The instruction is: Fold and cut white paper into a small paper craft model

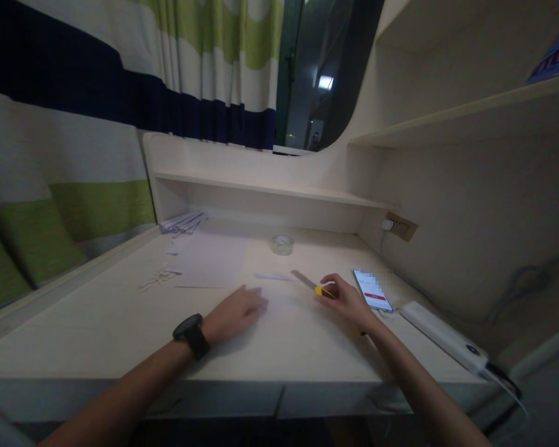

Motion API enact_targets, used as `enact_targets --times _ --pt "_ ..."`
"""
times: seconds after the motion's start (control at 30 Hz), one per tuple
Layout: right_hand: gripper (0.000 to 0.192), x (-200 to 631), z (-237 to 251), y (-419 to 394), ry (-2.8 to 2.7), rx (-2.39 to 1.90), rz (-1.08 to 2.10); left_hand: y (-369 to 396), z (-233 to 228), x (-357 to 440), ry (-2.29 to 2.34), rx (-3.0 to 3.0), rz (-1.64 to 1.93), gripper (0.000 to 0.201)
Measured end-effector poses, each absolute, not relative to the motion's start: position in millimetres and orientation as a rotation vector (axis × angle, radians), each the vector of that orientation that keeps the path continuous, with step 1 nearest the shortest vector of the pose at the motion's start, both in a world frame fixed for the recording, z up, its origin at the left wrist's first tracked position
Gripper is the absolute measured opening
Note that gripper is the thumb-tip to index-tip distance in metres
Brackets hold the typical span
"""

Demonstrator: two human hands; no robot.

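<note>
My right hand (pixel 338 295) is closed around the yellow and black handle of a utility knife (pixel 307 281). Its long blade is out and points up and to the left, above the desk. On the left, my left hand (pixel 237 310) lies low over the desk with its fingers stretched out, holding nothing; a dark watch sits on that wrist. A narrow folded strip of white paper (pixel 271 277) lies just beyond both hands, close to the blade's tip. Behind my left hand is a white sheet of paper (pixel 212 257).
A roll of clear tape (pixel 282 244) stands behind the strip. At the back left is a pile of folded paper strips (pixel 183 222), with small scraps (pixel 161 277) nearer. To the right lie a lit phone (pixel 372 290) and a white power strip (pixel 442 335) with cables.
</note>
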State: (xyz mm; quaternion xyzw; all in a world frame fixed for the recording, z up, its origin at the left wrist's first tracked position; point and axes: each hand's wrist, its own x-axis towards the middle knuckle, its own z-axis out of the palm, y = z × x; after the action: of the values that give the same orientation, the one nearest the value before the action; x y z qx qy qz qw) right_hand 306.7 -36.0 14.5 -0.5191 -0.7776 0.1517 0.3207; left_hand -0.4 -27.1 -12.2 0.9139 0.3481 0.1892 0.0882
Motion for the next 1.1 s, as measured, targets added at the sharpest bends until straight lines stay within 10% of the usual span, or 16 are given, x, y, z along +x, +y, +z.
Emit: enact_targets --times 0.27,0.63,0.97,1.1 --pt "0.012 281 46 -43 -2.488 -1.301 -0.382 -13 19 20 1.204 2.283 1.029 0.036" --pt "0.018 272 49 -42 -2.334 -0.840 -0.486 4 20 47 0.956 2.030 0.797 0.020" --pt "0.043 265 34 -23 -1.347 -0.881 1.232 1 22 64 1.029 2.012 0.947 0.019" --pt "0.031 267 31 -17 -1.323 -0.821 1.359 4 15 66 0.997 2.162 0.828 0.024"
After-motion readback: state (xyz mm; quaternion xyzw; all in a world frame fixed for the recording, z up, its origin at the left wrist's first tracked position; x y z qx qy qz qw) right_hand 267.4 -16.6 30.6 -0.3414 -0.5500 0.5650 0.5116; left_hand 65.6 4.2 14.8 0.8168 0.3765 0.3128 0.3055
